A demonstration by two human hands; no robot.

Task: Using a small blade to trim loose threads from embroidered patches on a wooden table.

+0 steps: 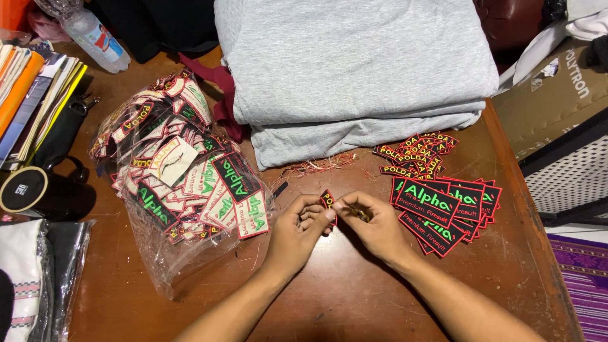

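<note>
Black red-edged patch in the pinching grip of left hand and right hand.

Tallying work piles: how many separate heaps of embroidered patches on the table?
3: bagged heap left of the hands, small-patch pile by the grey cloth, large-patch pile right. More may be hidden.

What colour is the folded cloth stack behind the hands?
Light heathered grey, seen in the head view: folded cloth stack.

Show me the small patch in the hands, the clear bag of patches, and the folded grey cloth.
small patch (327, 200), head view, its red-edged upper part
clear bag of patches (183, 183), head view, its middle
folded grey cloth (354, 63), head view, its top layer
</note>
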